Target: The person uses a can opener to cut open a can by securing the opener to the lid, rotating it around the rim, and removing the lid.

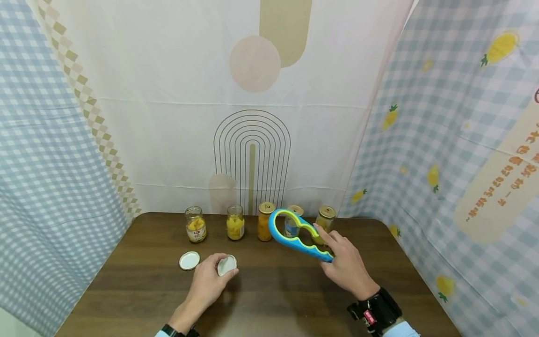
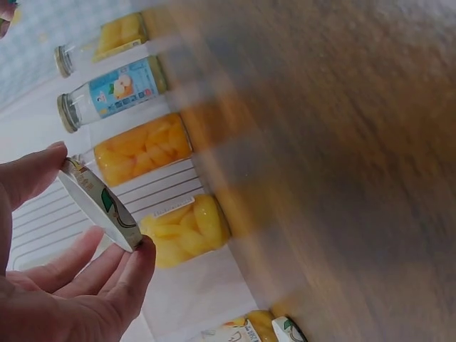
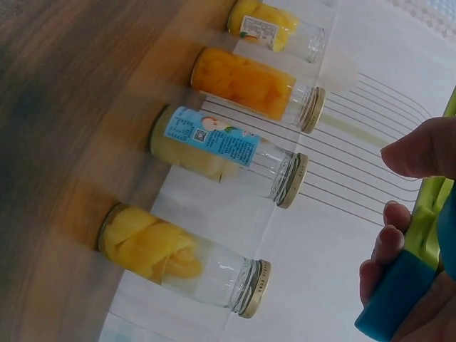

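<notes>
My left hand (image 1: pixel 206 282) pinches a jar lid (image 1: pixel 227 265) by its rim, pale underside showing, held above the table. In the left wrist view, thumb and fingers span the lid's edge. My right hand (image 1: pixel 347 267) grips a blue and green jar opener (image 1: pixel 310 251) by its handles, its loop pointing left. Behind the opener stand a capped jar with a blue label (image 3: pixel 214 135) and another capped jar of yellow fruit (image 3: pixel 153 246). A capped jar of orange fruit (image 1: pixel 265 228) is beside the loop. Two lidless jars of yellow fruit, one left (image 1: pixel 195 228) and one nearer centre (image 1: pixel 235 226), stand upright.
A second lid (image 1: pixel 189 260) lies pale side up on the brown wooden table (image 1: pixel 269 299), in front of the leftmost jar. The jars form a row along the back edge. A white patterned cloth (image 1: pixel 177 140) hangs behind, with checked cloths (image 1: pixel 421 140) at both sides.
</notes>
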`<action>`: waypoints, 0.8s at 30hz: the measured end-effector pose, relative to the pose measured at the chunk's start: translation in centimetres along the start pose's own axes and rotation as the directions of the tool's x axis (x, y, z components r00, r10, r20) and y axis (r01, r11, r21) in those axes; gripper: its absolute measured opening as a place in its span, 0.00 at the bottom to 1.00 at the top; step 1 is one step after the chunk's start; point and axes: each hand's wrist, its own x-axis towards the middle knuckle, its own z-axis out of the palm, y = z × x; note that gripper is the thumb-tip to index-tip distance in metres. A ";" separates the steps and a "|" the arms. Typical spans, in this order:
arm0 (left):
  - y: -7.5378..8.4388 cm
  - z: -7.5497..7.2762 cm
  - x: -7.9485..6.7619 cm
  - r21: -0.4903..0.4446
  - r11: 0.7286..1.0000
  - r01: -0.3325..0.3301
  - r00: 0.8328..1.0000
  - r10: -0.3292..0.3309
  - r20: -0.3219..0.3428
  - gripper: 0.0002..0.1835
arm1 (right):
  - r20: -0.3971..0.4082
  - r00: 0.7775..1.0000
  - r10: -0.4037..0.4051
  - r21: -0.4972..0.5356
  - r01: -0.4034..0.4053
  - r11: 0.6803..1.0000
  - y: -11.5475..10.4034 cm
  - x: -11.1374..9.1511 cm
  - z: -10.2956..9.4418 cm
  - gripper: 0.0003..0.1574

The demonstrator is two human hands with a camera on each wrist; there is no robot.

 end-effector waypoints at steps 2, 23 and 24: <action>0.0 -0.1 0.0 0.007 1.000 -0.001 1.000 0.001 0.009 0.24 | 0.002 1.000 -0.001 0.001 0.001 1.000 0.0 0.1 0.0 0.61; -1.6 2.2 2.5 0.162 0.986 0.045 0.984 -0.072 0.163 0.29 | 0.005 1.000 -0.007 0.006 0.007 1.000 -0.2 0.1 -0.1 0.62; -1.7 2.3 2.7 0.168 0.985 0.037 0.982 -0.067 0.175 0.29 | 0.006 1.000 -0.006 0.009 0.006 1.000 -0.2 0.2 -0.2 0.62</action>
